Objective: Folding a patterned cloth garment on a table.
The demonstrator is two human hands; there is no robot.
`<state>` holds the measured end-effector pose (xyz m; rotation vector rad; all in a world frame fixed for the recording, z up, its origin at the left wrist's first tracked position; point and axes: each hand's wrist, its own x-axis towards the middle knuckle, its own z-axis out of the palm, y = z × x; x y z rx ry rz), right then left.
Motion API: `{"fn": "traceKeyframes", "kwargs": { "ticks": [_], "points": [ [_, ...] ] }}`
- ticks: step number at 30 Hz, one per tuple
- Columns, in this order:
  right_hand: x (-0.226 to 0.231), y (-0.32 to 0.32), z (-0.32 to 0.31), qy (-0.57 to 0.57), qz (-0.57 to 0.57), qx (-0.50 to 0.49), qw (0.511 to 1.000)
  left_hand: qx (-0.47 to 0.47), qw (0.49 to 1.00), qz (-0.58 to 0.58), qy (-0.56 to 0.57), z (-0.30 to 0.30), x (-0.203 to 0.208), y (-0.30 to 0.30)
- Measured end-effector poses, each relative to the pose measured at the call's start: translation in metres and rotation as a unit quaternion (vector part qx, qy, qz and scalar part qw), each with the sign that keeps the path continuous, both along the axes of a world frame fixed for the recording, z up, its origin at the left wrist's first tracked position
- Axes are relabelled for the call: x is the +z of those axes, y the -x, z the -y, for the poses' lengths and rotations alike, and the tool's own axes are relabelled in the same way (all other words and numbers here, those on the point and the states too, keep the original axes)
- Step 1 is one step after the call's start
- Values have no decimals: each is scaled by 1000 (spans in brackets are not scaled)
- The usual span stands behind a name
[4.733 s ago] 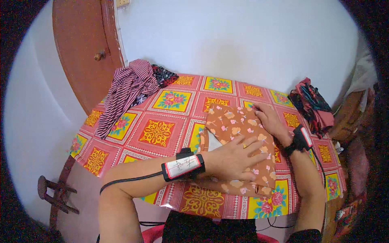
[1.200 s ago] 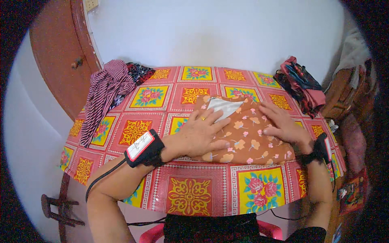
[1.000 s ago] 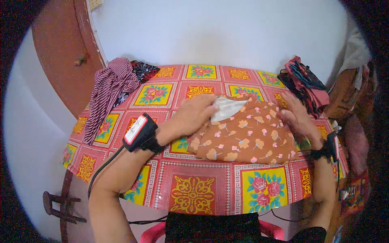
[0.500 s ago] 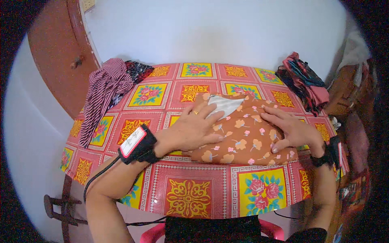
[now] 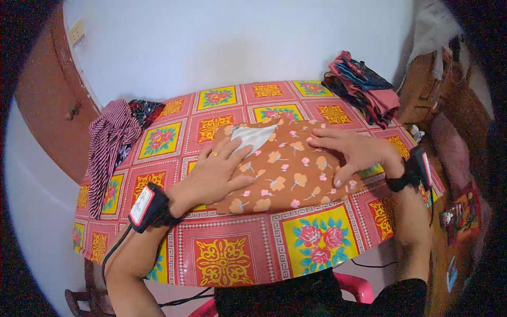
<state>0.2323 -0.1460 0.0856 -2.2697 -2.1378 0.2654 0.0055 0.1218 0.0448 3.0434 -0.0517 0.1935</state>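
A brown garment with orange and pink flowers (image 5: 285, 169) lies folded into a flat bundle on the table, with a pale grey-white patch (image 5: 254, 136) showing at its upper left. My left hand (image 5: 224, 171) rests flat on the bundle's left side, fingers spread, a gold ring on one finger. On the right side my right hand (image 5: 348, 153) lies over the cloth with fingers stretched out and the thumb apart. Neither hand grips the fabric. Black bands with white labels circle both wrists.
The table has a pink and yellow patterned cover (image 5: 224, 261). A striped garment (image 5: 113, 142) and dark patterned cloth (image 5: 147, 112) lie at the far left. A pile of folded clothes (image 5: 364, 87) sits at the far right. Behind rises a white wall (image 5: 237, 42); a pink chair (image 5: 355, 288) is below.
The view has turned, so the table and clothes sit further left and tilted. Both hands stay spread on the brown garment, which looks much the same.
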Motion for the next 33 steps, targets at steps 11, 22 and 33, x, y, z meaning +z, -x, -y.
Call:
{"fn": "traceKeyframes", "kwargs": {
  "ticks": [11,22,33],
  "points": [
    [8,2,-2,-88,-111,-92,986,27,999,20,-21,-7,-2,12],
    [-22,89,-39,-265,151,117,945,111,993,40,-3,-15,0,13],
    [-42,-3,-38,-308,256,-14,916,3,997,-48,-59,55,44,46]
  ]
}}
